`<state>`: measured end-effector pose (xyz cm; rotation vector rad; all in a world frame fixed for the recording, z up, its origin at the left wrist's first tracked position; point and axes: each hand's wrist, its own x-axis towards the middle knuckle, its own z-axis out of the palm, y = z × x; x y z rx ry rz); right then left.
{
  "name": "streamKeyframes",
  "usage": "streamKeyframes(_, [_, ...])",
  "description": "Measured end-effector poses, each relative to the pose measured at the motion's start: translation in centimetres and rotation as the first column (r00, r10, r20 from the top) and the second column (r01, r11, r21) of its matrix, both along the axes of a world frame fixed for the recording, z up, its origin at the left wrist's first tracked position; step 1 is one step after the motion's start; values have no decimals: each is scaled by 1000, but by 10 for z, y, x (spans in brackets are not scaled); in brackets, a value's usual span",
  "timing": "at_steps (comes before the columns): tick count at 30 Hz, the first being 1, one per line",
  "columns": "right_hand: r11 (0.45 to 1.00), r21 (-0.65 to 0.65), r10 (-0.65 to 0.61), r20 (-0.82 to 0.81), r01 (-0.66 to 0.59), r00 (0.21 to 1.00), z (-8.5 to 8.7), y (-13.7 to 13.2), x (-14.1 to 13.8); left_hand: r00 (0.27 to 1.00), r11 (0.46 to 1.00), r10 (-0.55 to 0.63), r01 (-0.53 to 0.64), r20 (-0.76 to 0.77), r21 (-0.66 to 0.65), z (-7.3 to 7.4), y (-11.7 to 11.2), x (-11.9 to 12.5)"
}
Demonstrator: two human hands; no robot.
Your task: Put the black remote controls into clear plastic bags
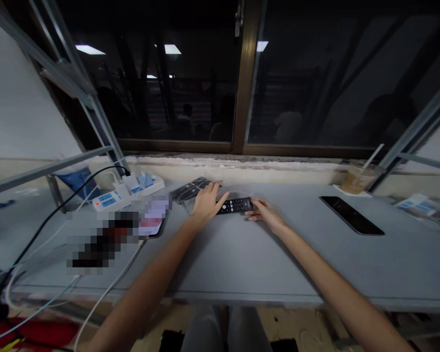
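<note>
A black remote control (236, 205) with rows of buttons lies lengthwise across the grey table, a clear plastic wrapping seeming to surround it. My right hand (267, 214) pinches its right end between thumb and fingers. At the left end is my left hand (206, 201), its fingers stretched out and spread, the thumb by the remote's edge. Just behind the left hand lie black items in clear plastic (190, 189), partly covered by the fingers; their kind is hard to make out.
Power strips (112, 199) with plugs and trailing cables stand at left, near a phone (156, 215) and a blurred-out patch. To the right are a dark phone (352, 215) and an iced drink cup (359, 177) with a straw. Metal frame posts flank the table (249, 264).
</note>
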<state>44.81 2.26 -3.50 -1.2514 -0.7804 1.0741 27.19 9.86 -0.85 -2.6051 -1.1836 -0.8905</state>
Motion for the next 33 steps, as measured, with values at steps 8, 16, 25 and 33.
streamKeyframes(8, [996, -91, -8, 83, 15, 997, -1, -1, 1, 998, 998, 23, -19, 55, -62, -5, 5, 1])
streamKeyframes(16, [983, -71, -157, 176, 171, 972, 8, -3, 3, 990, 992, -127, 127, 67, 3, -2, 0, 1])
streamKeyframes(25, [986, 71, -159, 149, 150, 976, 14, -3, 1, 954, 951, -300, 300, -18, 69, 0, -18, 10])
streamKeyframes(33, [920, 269, -335, 171, 283, 927, 16, 1, 21, 987, 994, -101, 105, -128, 24, 7, 7, -5])
